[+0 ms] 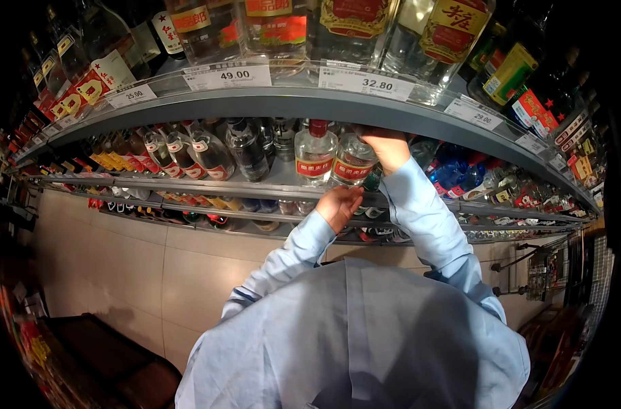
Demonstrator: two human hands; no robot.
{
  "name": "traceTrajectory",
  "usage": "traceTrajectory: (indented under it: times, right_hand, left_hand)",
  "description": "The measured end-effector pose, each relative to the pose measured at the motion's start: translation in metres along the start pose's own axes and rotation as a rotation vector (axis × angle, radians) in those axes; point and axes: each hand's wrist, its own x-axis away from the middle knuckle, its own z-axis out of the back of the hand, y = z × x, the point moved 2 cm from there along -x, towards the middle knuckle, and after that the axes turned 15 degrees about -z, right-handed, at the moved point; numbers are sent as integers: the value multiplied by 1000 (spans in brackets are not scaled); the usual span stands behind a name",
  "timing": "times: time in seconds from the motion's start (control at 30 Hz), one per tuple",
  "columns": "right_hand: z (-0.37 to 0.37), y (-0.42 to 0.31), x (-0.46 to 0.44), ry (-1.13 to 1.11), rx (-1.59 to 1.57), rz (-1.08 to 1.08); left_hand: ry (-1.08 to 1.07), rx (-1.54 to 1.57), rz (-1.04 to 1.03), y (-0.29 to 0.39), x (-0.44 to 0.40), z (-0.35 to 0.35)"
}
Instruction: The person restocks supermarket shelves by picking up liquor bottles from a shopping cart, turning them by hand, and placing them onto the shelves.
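Two clear glass liquor bottles with red labels stand side by side on the shelf below the price tags. The left bottle point(315, 158) has a red cap. My right hand point(390, 148) reaches under the upper shelf's edge and closes around the top of the right bottle point(353, 163), which tilts slightly; its cap and my fingertips are hidden. Just below that bottle's base is my left hand point(341, 206), palm turned up, fingers loosely curved and thumb apart. Whether it touches the glass I cannot tell.
The upper shelf's edge point(256, 105) overhangs both hands. Large bottles point(351, 24) stand on it behind price tags point(366, 84). Red-labelled bottles point(211, 157) and blue bottles point(453, 170) flank the spot. Lower shelves hold more bottles above a tiled floor point(188, 273). A dark cart-like object point(113, 354) is behind left.
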Motion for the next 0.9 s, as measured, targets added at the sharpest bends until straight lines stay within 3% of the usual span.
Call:
traceTrajectory:
  times: [0.13,0.2,0.3,0.37,0.47,0.57,0.73,0.9]
  right_hand:
    - [-8,10,7,160,-47,95]
    - [-9,13,18,295,92,159]
    - [-18,12,47,494,280,310]
    - [-21,16,71,614,397,373]
    - [-26,38,101,531,285,273]
    - [-23,64,111,488,295,31]
    - [-24,83,110,399,135,-96]
    - [-33,94,105,338,152,-28]
  left_hand:
    - [-5,-27,-24,5,7,-7]
    - [57,-94,-107,18,30,-26]
    - [-125,-325,-619,46,46,-29]
    - [-143,-519,-828,78,50,-22]
    - [-149,-819,-1075,106,36,-7]
    - [-217,-1406,-1044,115,17,4]
    - [-284,-1291,-941,107,-5,21]
    - [-279,-1172,-901,103,-6,22]
